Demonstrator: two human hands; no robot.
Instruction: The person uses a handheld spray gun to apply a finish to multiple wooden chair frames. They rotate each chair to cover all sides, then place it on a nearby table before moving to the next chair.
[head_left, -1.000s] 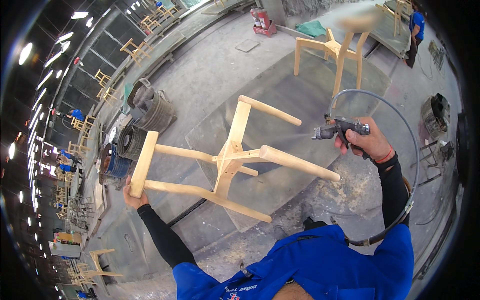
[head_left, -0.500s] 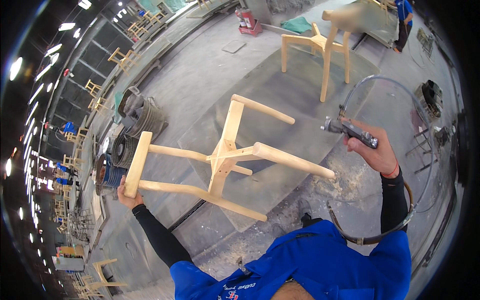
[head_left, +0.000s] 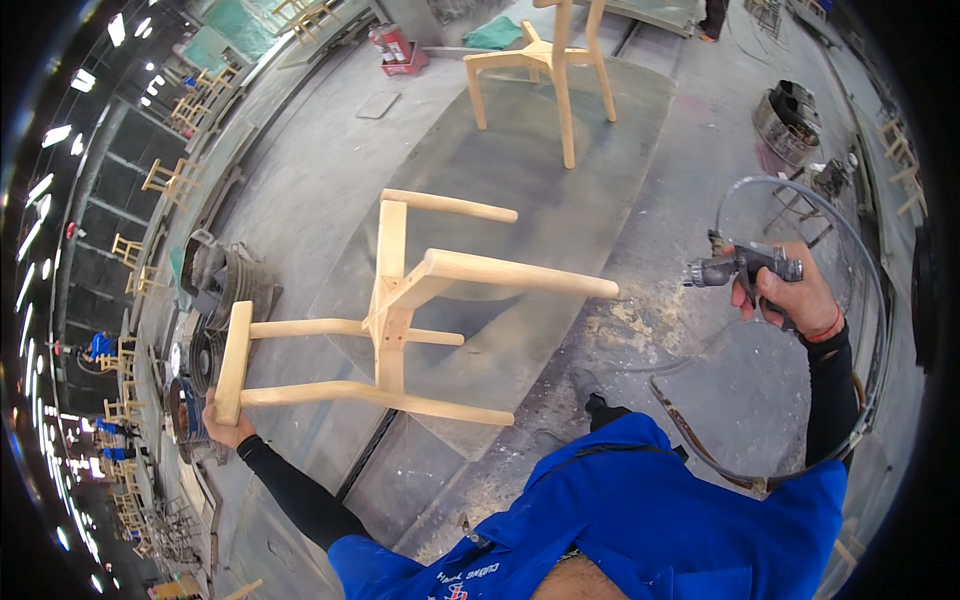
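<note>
My left hand (head_left: 228, 428) is closed round the lower end of the top rail of a bare wooden chair frame (head_left: 392, 345). The frame lies on its side, legs pointing right, with no seat on its crossed rails. Away to the right, my right hand (head_left: 797, 290) grips a dark metal spray gun (head_left: 715, 270). Its nozzle faces left toward the frame, with a gap between them. A grey hose (head_left: 770, 181) runs from the gun, loops past my right arm and returns toward my body. No spray can be made out.
A second chair frame (head_left: 563, 100) stands upright beyond, on the same grey sheet (head_left: 540, 215). Dusty drums (head_left: 235, 285) stand at left, another drum (head_left: 785, 125) at far right. Red extinguishers (head_left: 392, 45) sit at the back. More chairs (head_left: 172, 180) and people line the left side.
The whole view has shifted, with the background moving left. The chair frame in my left hand has turned a little. My right hand has moved right with the spray gun, away from the frame.
</note>
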